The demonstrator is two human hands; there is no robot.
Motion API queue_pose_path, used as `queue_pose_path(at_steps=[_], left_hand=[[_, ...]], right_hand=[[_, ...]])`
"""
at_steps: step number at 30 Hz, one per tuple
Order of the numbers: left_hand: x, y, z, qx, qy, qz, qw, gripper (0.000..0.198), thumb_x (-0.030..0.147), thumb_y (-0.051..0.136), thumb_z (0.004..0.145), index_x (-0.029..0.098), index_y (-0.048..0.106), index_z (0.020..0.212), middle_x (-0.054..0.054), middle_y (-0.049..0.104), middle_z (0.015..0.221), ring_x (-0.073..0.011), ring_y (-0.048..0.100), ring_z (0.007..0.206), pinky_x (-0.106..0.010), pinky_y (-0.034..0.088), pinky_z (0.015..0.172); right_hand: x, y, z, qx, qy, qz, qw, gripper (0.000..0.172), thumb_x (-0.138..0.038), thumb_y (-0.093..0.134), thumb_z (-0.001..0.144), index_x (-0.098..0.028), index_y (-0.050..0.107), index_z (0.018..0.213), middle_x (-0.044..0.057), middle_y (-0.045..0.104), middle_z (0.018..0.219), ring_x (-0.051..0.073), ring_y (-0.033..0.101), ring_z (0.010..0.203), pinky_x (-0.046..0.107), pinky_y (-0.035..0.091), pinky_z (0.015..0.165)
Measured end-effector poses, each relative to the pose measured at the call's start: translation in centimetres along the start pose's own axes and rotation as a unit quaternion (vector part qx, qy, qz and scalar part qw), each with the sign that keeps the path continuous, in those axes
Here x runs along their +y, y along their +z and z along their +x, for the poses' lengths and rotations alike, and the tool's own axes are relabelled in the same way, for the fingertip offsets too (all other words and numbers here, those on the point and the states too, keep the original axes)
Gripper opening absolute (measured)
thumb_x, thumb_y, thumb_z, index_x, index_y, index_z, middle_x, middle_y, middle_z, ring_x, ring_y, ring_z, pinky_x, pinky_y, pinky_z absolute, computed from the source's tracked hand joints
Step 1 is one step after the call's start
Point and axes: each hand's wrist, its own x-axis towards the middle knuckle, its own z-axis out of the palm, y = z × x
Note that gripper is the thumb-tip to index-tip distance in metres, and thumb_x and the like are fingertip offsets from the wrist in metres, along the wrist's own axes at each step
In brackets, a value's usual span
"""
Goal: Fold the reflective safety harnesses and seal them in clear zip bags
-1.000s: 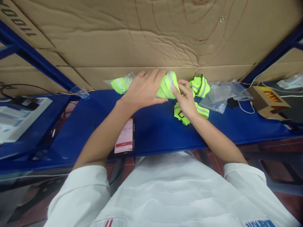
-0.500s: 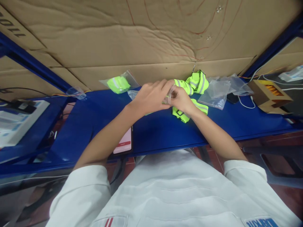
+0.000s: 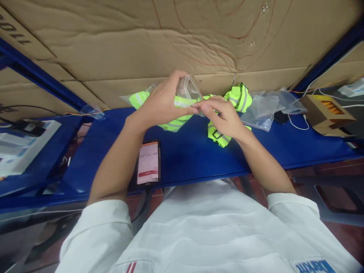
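My left hand [image 3: 165,100] grips a clear plastic bag [image 3: 189,88] by its edge, thumb below and fingers above. Inside or just behind the bag lies a folded neon-yellow reflective strap [image 3: 176,123] with grey stripes. Thumb and fingers of my right hand [image 3: 223,113] pinch the bag's right edge, close to my left thumb. Under my right hand rests another neon-yellow reflective strap [image 3: 220,136] with a black buckle. A rolled reflective strap [image 3: 240,98] lies behind my right hand. Beyond my left hand is a bagged neon-yellow strap [image 3: 137,99], partly covered.
A phone [image 3: 148,163] showing a timer lies at the front edge of the blue table [image 3: 187,163]. Empty clear bags [image 3: 260,110] are to the right, beside a cardboard box [image 3: 327,113]. Cardboard [image 3: 127,53] walls the back. A clear cup-like item [image 3: 92,112] is at left.
My left hand has turned and shifted left, uncovering the bag and the yellow strap. My right hand has moved slightly and pinches the bag's edge. More of the phone shows.
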Motion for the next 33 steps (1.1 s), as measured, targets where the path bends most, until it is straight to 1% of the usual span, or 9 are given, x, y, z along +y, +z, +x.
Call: queue_pose_path(at_steps=[3,7,12,15,19,21,24,28,33], left_hand=[[0.3,0.0,-0.2,-0.026,0.018,-0.008,0.999,0.075,0.063,0.088,0.088,0.025,0.050,0.141,-0.010,0.066,0.136,-0.0284,0.066,0.120,-0.040,0.051,0.103],[-0.4,0.1,-0.1,-0.032,0.026,-0.039,0.998,0.080,0.066,0.091,0.084,0.026,0.042,0.133,-0.010,0.061,0.137,-0.0265,0.064,0.118,-0.039,0.052,0.101],[-1.9,-0.2,0.6,-0.017,0.018,-0.164,0.986,0.077,0.093,0.072,0.086,0.029,0.038,0.114,-0.005,0.055,0.117,-0.0179,0.055,0.098,-0.036,0.053,0.088],[-2.8,-0.6,0.8,-0.060,-0.019,-0.199,0.978,0.075,0.087,0.072,0.090,0.032,0.039,0.127,-0.004,0.059,0.115,-0.0161,0.055,0.094,-0.033,0.053,0.085],[-4.3,-0.8,0.6,-0.167,0.003,-0.147,0.975,0.096,0.078,0.085,0.082,0.027,0.046,0.153,-0.014,0.061,0.149,-0.0303,0.064,0.134,-0.040,0.057,0.104],[-4.8,-0.9,0.6,-0.199,0.008,-0.163,0.966,0.081,0.071,0.083,0.086,0.024,0.059,0.147,-0.013,0.066,0.150,-0.0334,0.064,0.143,-0.042,0.056,0.113],[-4.8,-1.3,0.5,-0.207,-0.014,-0.207,0.956,0.050,0.057,0.082,0.089,0.020,0.074,0.123,-0.008,0.079,0.127,-0.0282,0.075,0.124,-0.039,0.060,0.107],[-4.1,-1.8,0.5,-0.188,-0.047,-0.198,0.961,0.037,0.049,0.082,0.087,0.018,0.079,0.107,-0.006,0.083,0.107,-0.0236,0.079,0.103,-0.033,0.061,0.094],[-3.6,-1.8,0.7,-0.179,-0.016,-0.124,0.976,0.037,0.052,0.079,0.086,0.019,0.084,0.099,-0.006,0.083,0.104,-0.0195,0.077,0.093,-0.029,0.057,0.087]], right_hand=[[-0.3,0.3,-0.1,0.026,-0.018,-0.053,0.998,0.045,-0.061,0.059,0.114,-0.020,0.079,0.111,0.008,0.081,0.110,0.027,0.076,0.105,0.043,0.054,0.099],[-0.1,0.4,-0.6,0.007,-0.016,-0.114,0.993,0.059,-0.068,0.066,0.108,-0.022,0.070,0.144,0.014,0.073,0.142,0.035,0.066,0.136,0.052,0.045,0.117],[0.8,1.7,-1.5,-0.116,-0.018,-0.113,0.987,0.028,-0.038,0.057,0.118,-0.022,0.080,0.123,0.011,0.079,0.134,0.032,0.070,0.134,0.059,0.027,0.130],[1.6,2.4,-1.9,-0.158,-0.033,-0.090,0.983,0.029,-0.026,0.053,0.118,-0.022,0.081,0.123,0.008,0.082,0.123,0.027,0.075,0.123,0.058,0.025,0.131],[2.1,1.9,-1.5,-0.114,-0.031,-0.101,0.988,0.033,-0.027,0.050,0.118,-0.024,0.081,0.125,0.008,0.081,0.125,0.026,0.074,0.122,0.053,0.035,0.125],[2.1,1.1,-1.2,-0.085,-0.033,-0.100,0.991,0.035,-0.033,0.048,0.119,-0.025,0.081,0.126,0.008,0.080,0.128,0.027,0.073,0.127,0.051,0.041,0.121],[1.8,-0.1,-0.9,-0.039,-0.031,-0.092,0.995,0.034,-0.048,0.056,0.117,-0.027,0.082,0.126,0.008,0.079,0.132,0.029,0.070,0.131,0.050,0.048,0.117],[1.8,-1.6,-1.0,-0.010,-0.002,-0.082,0.997,0.044,-0.063,0.073,0.106,-0.025,0.082,0.125,0.012,0.072,0.139,0.033,0.067,0.135,0.048,0.051,0.116],[1.3,-3.6,-1.0,-0.081,0.067,-0.027,0.994,0.043,-0.062,0.073,0.107,-0.022,0.082,0.095,0.005,0.080,0.092,0.022,0.074,0.083,0.033,0.055,0.077]])
